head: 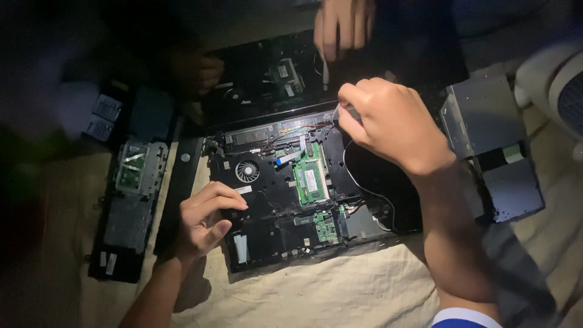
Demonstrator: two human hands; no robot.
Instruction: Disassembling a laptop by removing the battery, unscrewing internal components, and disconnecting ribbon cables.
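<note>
An opened black laptop base (267, 200) lies on beige cloth, showing a round fan (247, 170), a green memory board (310, 181) and thin wires. My left hand (206, 220) rests on the base's left side. Its fingers and thumb are curled together on the dark surface, and whether they pinch anything small is hidden. My right hand (388, 124) hovers over the base's upper right corner, closed on a small grey tool (345, 112) whose tip points down at the hinge area.
Another person's hand (343, 24) reaches in at the top with a white strip (325, 71) over a second dark open chassis (267, 79). A removed panel with a touchpad board (130, 182) lies left. Grey metal drive boxes (486, 121) sit right, a white fan (559, 91) beyond.
</note>
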